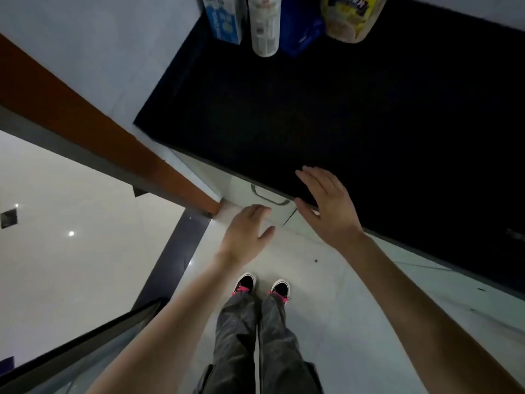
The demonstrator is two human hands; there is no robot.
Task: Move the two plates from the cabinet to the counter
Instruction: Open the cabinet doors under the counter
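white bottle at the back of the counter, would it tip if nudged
Probably, yes: the white bottle looks tall and narrow, so a push up high could topple it. Its round body would likely roll once down. The blue carton close beside it might stop a fall that way.

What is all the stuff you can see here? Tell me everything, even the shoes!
counter: one, black, fills the upper right
cabinet front: one, white, just under the counter's edge, shut
handle: one, silver, on the cabinet front
carton: one, blue and white, far edge of the counter
bottle: one, white, right of the carton
box: one, dark blue, right of the bottle
bag: one, yellow, right of the box
wooden strip: one, brown, slanting across the left
floor: pale tiles, below
plates: none in view
shoes: two, black with pink laces
trousers: grey
left hand: open, empty, near the handle
right hand: open, empty, over the counter edge
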